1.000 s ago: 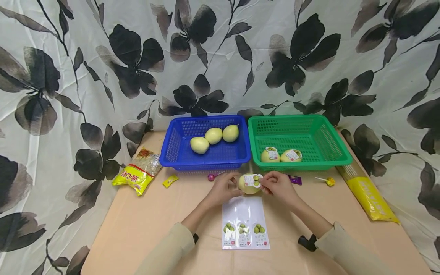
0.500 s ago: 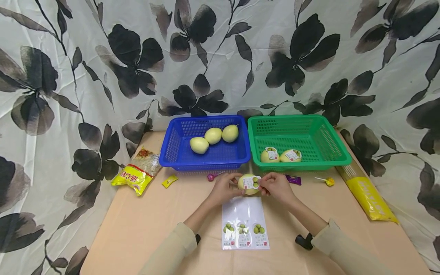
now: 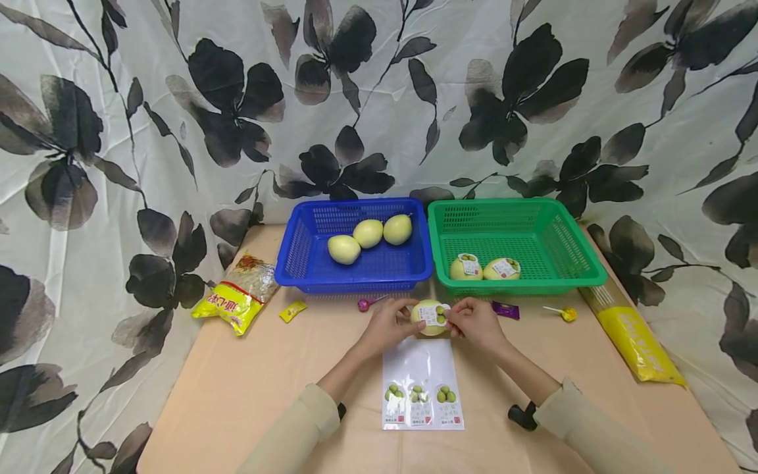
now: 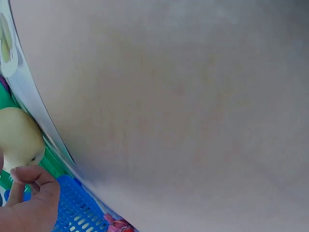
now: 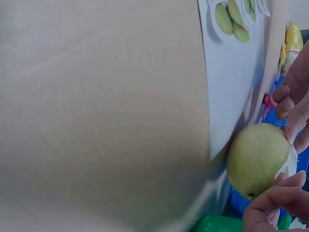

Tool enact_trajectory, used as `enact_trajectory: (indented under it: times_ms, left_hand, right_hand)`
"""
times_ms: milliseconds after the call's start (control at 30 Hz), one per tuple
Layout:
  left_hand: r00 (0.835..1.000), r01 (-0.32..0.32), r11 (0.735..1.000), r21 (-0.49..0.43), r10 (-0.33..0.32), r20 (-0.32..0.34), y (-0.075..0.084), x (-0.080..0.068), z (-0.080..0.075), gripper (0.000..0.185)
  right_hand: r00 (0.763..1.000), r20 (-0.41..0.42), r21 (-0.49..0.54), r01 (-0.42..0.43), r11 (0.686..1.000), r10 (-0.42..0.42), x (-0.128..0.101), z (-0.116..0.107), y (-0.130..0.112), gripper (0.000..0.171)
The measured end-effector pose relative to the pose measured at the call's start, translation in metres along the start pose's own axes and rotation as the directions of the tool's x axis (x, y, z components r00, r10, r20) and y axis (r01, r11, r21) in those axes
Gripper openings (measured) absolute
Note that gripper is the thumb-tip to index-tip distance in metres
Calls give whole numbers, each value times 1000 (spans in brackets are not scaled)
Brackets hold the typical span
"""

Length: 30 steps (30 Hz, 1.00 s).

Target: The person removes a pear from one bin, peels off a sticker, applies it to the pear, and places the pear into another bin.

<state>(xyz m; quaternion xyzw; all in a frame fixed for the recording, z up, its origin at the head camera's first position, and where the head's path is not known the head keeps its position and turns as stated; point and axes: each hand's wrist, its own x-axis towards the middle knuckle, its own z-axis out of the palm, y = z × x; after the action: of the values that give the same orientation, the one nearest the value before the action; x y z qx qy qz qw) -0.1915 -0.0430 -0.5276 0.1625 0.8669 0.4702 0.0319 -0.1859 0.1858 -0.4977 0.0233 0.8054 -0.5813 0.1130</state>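
Your left hand (image 3: 387,322) cups the pale green pear (image 3: 430,317) just above the table (image 3: 237,395), in front of the gap between the two baskets, steadying it so your right hand (image 3: 476,320) can pinch and press the label (image 3: 434,314) onto its upturned face. The sticker sheet (image 3: 422,385) lies just below for easy reach. Unlabelled pears sit in the blue basket (image 3: 355,276), labelled ones in the green basket (image 3: 533,280); the label's edge looks partly lifted, though that's hard to tell.

Hands: our left hand (image 3: 387,324) and right hand (image 3: 476,321) hold a labelled pear (image 3: 430,316) above the sticker sheet (image 3: 421,385).
Blue basket (image 3: 308,270): we count three bare pears.
Green basket (image 3: 568,263): two stickered pears.
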Motion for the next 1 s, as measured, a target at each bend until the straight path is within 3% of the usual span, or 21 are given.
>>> enact_trajectory:
  times_ms: [467, 733, 867, 1000]
  left_hand:
    - [999, -50, 999, -12, 50, -11, -1, 3, -1, 46]
    - [1000, -18, 1000, -21, 18, -7, 0, 5, -1, 46]
    - [1000, -1, 1000, -26, 1, -5, 0, 5, -1, 45]
    - [1000, -6, 1000, -30, 6, -3, 1, 5, -2, 44]
  right_hand:
    - [1000, -31, -76, 3, 997, -6, 7, -3, 15, 24]
    - [999, 6, -90, 39, 995, -39, 5, -8, 24, 18]
    - [995, 90, -88, 46, 995, -38, 3, -6, 26, 31]
    - [990, 127, -148, 74, 986, -55, 1, -3, 27, 47]
